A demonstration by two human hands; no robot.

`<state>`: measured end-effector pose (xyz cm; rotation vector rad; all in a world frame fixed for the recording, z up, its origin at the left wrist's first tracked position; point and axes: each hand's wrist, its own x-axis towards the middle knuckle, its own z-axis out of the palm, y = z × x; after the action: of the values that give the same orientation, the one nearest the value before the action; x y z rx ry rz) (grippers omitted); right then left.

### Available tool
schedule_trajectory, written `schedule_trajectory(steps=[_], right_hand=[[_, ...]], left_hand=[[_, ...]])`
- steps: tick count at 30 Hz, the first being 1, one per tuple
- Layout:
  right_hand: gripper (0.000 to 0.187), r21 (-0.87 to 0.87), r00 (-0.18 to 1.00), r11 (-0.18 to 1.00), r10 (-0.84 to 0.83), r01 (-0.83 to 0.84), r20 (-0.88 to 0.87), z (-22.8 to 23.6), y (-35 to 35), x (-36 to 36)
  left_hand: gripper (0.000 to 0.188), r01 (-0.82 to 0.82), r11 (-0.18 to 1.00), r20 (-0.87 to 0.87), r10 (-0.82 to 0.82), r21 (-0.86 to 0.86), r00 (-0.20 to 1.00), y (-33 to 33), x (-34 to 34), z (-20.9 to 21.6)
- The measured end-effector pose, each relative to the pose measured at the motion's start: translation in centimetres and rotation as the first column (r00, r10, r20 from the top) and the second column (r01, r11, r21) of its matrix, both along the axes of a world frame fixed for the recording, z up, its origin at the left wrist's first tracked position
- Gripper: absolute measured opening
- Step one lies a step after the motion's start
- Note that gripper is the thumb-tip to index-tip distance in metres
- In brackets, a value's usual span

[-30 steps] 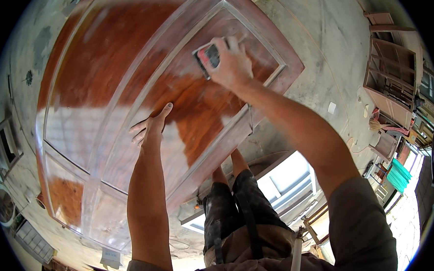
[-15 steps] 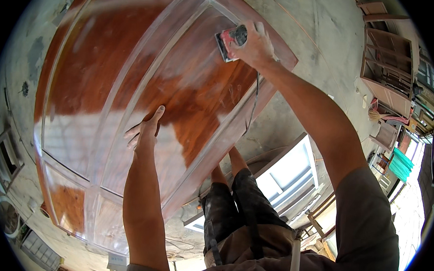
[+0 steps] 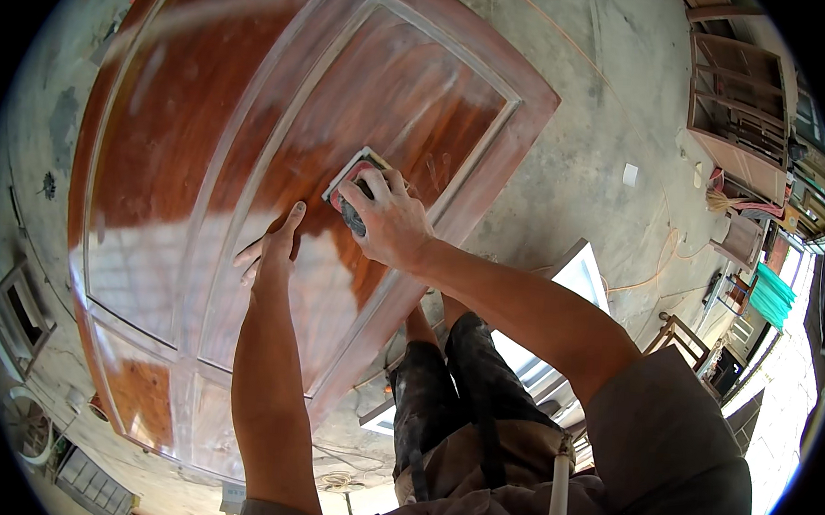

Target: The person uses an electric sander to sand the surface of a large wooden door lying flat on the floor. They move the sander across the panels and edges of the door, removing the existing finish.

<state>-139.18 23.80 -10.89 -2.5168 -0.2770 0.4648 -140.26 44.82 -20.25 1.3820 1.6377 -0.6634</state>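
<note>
A large reddish-brown wooden door [image 3: 208, 144] with recessed panels lies before me, its surface partly dulled by whitish dust and partly glossy. My right hand [image 3: 387, 217] is wrapped round a red and black power sander [image 3: 361, 176], whose flat pad rests on the right-hand panel near its middle. To the left of it, my left hand [image 3: 275, 241] lies on the door with fingers spread and thumb pointing away from me. Nothing is in that hand.
A white framed panel [image 3: 570, 284] lies right of my legs. An orange cord [image 3: 649, 279] crosses the concrete floor [image 3: 616, 110]. Brown wooden cabinet frames [image 3: 736, 107] stand far right, with green cloth [image 3: 771, 297] nearby. At the left are a grey frame [image 3: 20, 310] and a round fan-like object [image 3: 29, 424].
My right hand has brought the sander from the panel's far right corner back toward me and left, close to my left hand. The left hand has stayed in place.
</note>
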Motion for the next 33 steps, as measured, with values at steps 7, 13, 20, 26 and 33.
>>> schedule_trajectory(steps=[7, 13, 20, 26, 33], right_hand=[[0.063, -0.148, 0.972, 0.969, -0.177, 0.200, 0.156, -1.8, -10.0, 7.0], [0.062, -0.179, 0.895, 0.886, -0.385, 0.427, 0.226, -2.4, -18.3, 13.6], [0.061, -0.103, 0.967, 0.963, -0.243, 0.250, 0.073, -0.6, -6.9, 2.2], [0.062, -0.014, 0.996, 1.000, -0.016, 0.015, -0.083, 0.1, -1.5, -5.6], [0.060, -0.034, 0.966, 0.972, -0.227, 0.233, 0.128, -0.7, -9.1, 0.3]], left_hand=[[0.177, 0.034, 0.998, 0.036, -0.032, -0.058, 0.999, 0.5, -0.3, 0.5], [0.184, 0.168, 0.985, -0.076, -0.170, -0.031, 0.982, 1.6, -1.0, -2.9], [0.184, 0.065, 0.997, -0.173, -0.060, 0.028, 0.983, 0.8, 0.3, 1.0], [0.184, 0.205, 0.978, -0.252, -0.210, -0.044, 0.945, 1.7, 0.0, -0.5], [0.182, 0.129, 0.991, -0.215, -0.121, 0.021, 0.969, 0.9, 0.2, 1.0]])
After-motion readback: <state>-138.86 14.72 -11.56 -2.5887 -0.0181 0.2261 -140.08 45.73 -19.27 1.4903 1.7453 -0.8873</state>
